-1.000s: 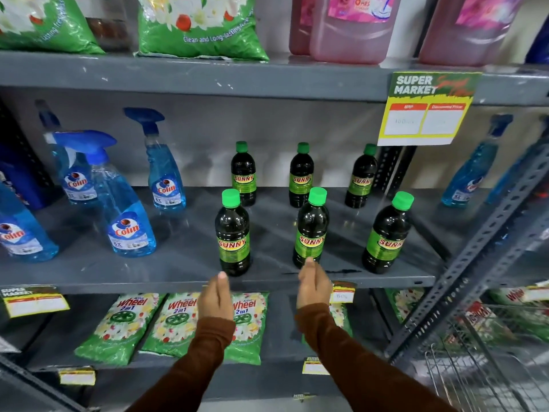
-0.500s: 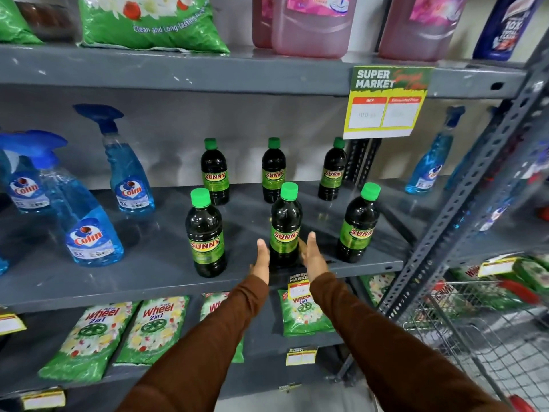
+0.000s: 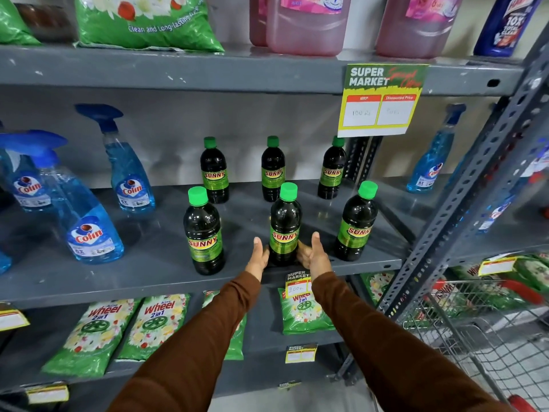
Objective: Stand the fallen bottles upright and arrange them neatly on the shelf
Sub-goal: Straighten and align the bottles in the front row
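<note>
While six bottles stand upright, left hand (image 3: 258,258), right hand (image 3: 315,254), palms cupping front middle bottle (image 3: 284,230) base.

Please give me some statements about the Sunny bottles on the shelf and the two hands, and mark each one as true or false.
1. Six Sunny bottles stand upright on the middle shelf. True.
2. One Sunny bottle lies on its side. False: none is fallen; all six are upright.
3. The left hand and the right hand are on either side of the front middle bottle, low near its base. True.
4. The hands hold the front left bottle. False: no hand touches that bottle.
5. The Sunny bottles have blue caps. False: the caps are green; the blue tops belong to the Colin spray bottles.
6. The bottles form two rows of three. True.
</note>
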